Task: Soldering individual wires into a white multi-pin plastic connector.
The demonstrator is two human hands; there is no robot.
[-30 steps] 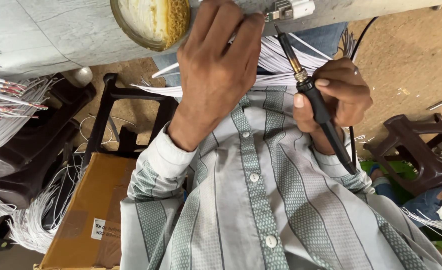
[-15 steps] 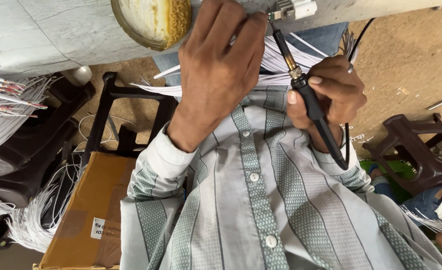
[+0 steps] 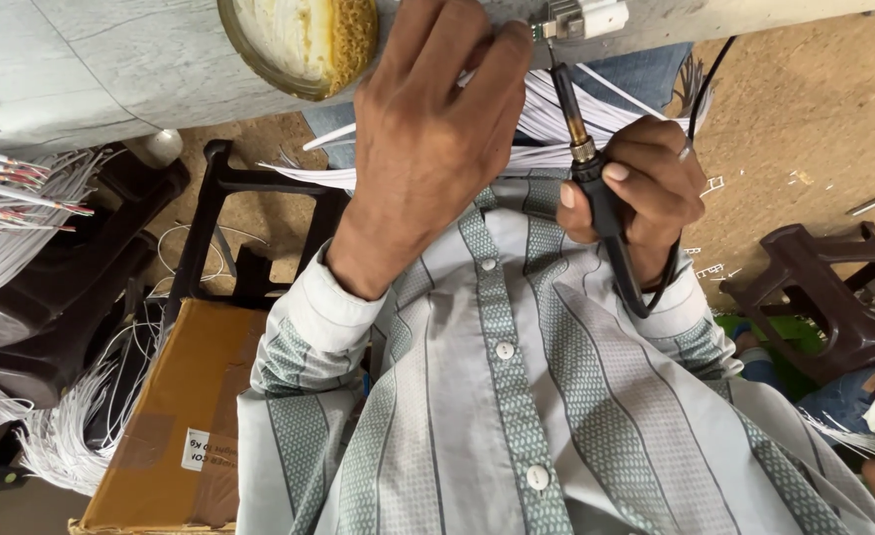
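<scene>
Up at the top edge of the view, a small white connector piece [image 3: 584, 17] is set on the grey worktable [image 3: 81, 59], and the metal tip of a soldering iron [image 3: 596, 188] is brought right against it. The iron's black handle is gripped pen-fashion by the right hand [image 3: 645, 188], fingers closed fully round it, with its black cord looped behind the wrist. The left hand [image 3: 437, 129] is laid over the table edge just beside the connector, fingers curled down; whether anything is pinched under them cannot be told. A bundle of white wires [image 3: 596, 119] is spread across the lap beneath both hands. To the left of the hands, a round tin [image 3: 299, 45] with a yellowish sponge is seen on the table. Lower left, a brown cardboard box [image 3: 175, 416] is stood on the floor, a small white rectangular label with dark print stuck near its lower edge. More white wires with red tips [image 3: 11, 183] are seen at the far left, and a dark plastic stool [image 3: 833, 297] at the right.
</scene>
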